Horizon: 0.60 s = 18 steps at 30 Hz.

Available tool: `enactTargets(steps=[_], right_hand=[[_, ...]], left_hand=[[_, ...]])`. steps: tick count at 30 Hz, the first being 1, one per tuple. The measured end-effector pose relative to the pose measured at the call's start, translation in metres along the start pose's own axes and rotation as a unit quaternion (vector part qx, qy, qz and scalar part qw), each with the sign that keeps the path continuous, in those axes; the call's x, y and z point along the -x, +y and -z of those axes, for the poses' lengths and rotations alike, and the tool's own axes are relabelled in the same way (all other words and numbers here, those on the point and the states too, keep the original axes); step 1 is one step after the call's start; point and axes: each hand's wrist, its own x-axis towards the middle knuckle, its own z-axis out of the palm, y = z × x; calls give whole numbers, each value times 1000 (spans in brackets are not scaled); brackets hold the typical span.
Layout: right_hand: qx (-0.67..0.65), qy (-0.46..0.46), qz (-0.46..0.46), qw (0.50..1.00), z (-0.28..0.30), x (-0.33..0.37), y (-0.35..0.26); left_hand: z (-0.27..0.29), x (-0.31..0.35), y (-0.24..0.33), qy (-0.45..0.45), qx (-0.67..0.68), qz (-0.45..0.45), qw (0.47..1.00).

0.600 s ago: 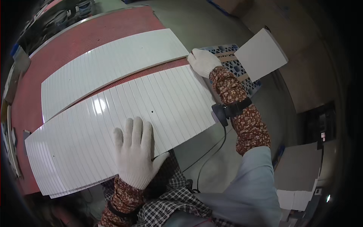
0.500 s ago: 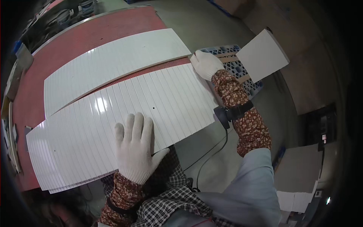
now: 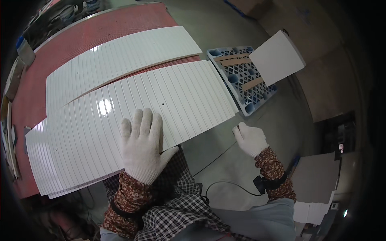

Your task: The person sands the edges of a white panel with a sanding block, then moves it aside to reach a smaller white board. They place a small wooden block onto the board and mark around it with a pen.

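My left hand (image 3: 141,146), in a white knit glove, lies flat with fingers stretched on a glossy white grooved panel (image 3: 185,94), near its front edge. The thumb points right along that edge. Off the panel's near right corner, my gloved right hand (image 3: 251,138) is closed and touches nothing of the panel. A small dark tip shows between its thumb and forefinger; what it belongs to is hidden in the fist. Behind the near panel lies a second white grooved panel (image 3: 120,52), with a narrow wedge-shaped gap between them.
Both panels rest on a red textured table (image 3: 136,22). To the right on the floor stands a blue-grey plastic pallet (image 3: 237,78) with brown strips and a white board (image 3: 277,58) at its far side. Grey and white sheets (image 3: 315,176) are stacked at lower right. A cable (image 3: 229,182) runs by my right wrist.
My right hand has moved from the panel's far right corner toward me, past the near right corner and off the panel. My left hand stays flat on the panel.
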Motion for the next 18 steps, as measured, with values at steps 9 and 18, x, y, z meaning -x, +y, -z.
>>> enactTargets(steps=[9,18], right_hand=[[-117,77,-69,988,17,-10,-32],[-75,75,13,994,32,-59,-36]], left_hand=[[2,-3,-2,-18,-4,-1,1000],[5,-4,0,-33,-3,8,999]])
